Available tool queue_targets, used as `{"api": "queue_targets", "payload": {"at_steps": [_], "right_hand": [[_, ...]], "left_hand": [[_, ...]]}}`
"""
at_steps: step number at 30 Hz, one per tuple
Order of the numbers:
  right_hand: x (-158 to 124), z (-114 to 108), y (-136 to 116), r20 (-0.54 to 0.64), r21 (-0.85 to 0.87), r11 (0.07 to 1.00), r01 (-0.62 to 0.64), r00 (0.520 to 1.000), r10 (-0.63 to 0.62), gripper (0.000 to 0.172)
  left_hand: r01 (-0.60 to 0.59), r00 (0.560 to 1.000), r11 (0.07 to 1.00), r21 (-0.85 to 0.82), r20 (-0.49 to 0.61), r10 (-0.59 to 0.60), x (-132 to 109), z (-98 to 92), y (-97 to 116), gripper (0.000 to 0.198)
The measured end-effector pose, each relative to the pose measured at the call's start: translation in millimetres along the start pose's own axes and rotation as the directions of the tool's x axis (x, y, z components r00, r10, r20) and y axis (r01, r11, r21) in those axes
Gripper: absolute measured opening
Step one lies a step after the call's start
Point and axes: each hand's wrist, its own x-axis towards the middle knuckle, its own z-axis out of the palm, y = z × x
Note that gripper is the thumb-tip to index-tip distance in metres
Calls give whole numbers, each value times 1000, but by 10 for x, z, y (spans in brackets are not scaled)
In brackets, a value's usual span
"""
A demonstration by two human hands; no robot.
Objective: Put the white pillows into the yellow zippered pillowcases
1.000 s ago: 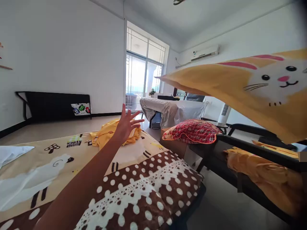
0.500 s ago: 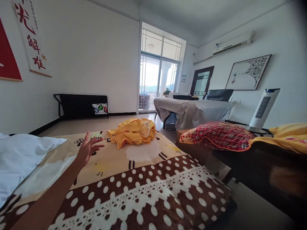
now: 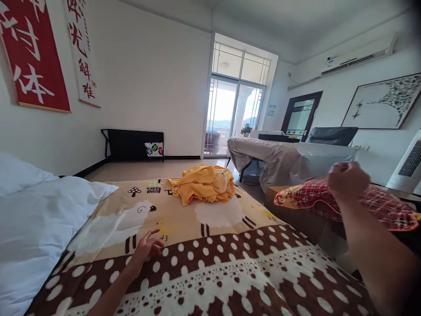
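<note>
My left hand [image 3: 147,249] lies low on the patterned blanket [image 3: 230,267], fingers loosely spread, holding nothing. My right hand [image 3: 347,180] is raised at the right, curled into a fist, in front of the red plaid pillow [image 3: 378,208]; I cannot see anything in it. A crumpled yellow cloth [image 3: 202,188] sits on the blanket farther away, out of reach of both hands. A white pillow [image 3: 39,215] lies at the left edge of the bed.
A table covered with a grey sheet [image 3: 286,156] stands behind the bed, with a dark chair [image 3: 332,135] beside it. A black bench [image 3: 134,142] lines the far wall near the glass balcony door [image 3: 233,116]. A white tower fan [image 3: 408,164] is at the right.
The yellow cat pillow held up a second ago is out of view. My left hand has dropped from mid-air onto the blanket. My right hand has come into view, and the camera has turned left.
</note>
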Motion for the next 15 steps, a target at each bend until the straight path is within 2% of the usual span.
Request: {"api": "queue_targets", "payload": {"at_steps": [2, 3, 5, 7, 11, 13, 15], "right_hand": [[-125, 442, -322, 166, 181, 970, -163, 977, 134, 29], [-239, 703, -511, 279, 267, 938, -222, 949, 145, 29], [-567, 1259, -905, 463, 385, 884, -266, 884, 65, 26], [-992, 1800, -1273, 595, 472, 806, -356, 804, 6, 25], [-1901, 2671, -1796, 747, 508, 669, -543, 664, -28, 31], [-2262, 2993, -1946, 793, 506, 614, -606, 607, -53, 33], [-2509, 3256, -2049, 825, 489, 576, -655, 562, -61, 33]], "left_hand": [[-36, 999, 999, 28, 22, 36, -6, 38, -150, 47], [-53, 998, 998, 37, 29, 52, -13, 47, -191, 48], [-84, 995, 995, 48, 49, 82, -35, 48, -218, 48], [-105, 992, 991, 82, 76, 99, -65, 38, -197, 47], [-93, 985, 978, 185, 158, 64, -94, 22, -158, 48], [-95, 984, 975, 203, 169, 61, -71, 24, -189, 47], [-104, 983, 974, 200, 170, 70, -23, 32, -253, 44]]}}
